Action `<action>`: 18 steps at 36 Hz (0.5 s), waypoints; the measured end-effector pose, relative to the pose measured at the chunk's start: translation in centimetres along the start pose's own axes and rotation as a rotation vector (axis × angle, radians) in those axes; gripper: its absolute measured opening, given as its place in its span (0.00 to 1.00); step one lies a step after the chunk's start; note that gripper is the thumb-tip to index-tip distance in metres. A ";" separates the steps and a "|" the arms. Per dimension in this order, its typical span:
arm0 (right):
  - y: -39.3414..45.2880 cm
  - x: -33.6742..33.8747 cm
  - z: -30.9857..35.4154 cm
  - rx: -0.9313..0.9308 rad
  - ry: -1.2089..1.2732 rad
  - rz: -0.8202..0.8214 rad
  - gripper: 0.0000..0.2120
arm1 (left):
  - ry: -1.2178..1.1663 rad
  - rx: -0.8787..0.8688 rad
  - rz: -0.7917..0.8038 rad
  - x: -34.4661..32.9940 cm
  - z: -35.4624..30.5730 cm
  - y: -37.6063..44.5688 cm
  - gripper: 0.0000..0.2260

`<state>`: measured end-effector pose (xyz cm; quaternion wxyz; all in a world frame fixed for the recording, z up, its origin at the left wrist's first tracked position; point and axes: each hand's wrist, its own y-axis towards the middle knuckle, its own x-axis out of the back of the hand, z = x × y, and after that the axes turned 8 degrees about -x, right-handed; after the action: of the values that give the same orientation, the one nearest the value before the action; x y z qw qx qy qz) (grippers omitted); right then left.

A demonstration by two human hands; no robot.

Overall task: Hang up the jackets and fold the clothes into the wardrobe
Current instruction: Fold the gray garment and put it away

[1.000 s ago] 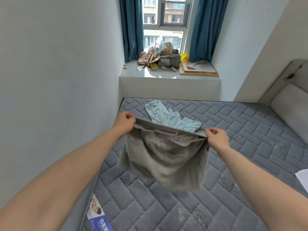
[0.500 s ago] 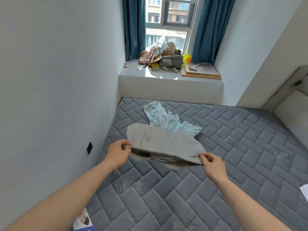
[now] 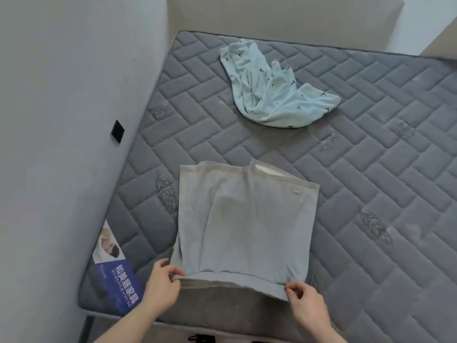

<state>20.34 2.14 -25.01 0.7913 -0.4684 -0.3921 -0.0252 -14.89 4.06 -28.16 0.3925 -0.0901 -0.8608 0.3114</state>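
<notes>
Each grip, left hand and right hand, pinches the grey garment, now spread flat on the mattress.

A grey quilted mattress with a brick-like stitch pattern and small leaf motifs fills most of the frame. A blue and white label with printed characters lies on its lower-left corner. A pale wall along the left carries a small black square.
</notes>
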 end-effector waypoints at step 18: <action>5.8 -6.8 -6.2 -0.088 0.043 0.124 0.10 | -0.226 -0.121 -0.295 -6.6 -4.2 0.4 0.09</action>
<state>21.71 -1.51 -35.12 0.7782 -0.5257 -0.3435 -0.0034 -7.35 3.65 -30.40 0.3286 0.0490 -0.9203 0.2065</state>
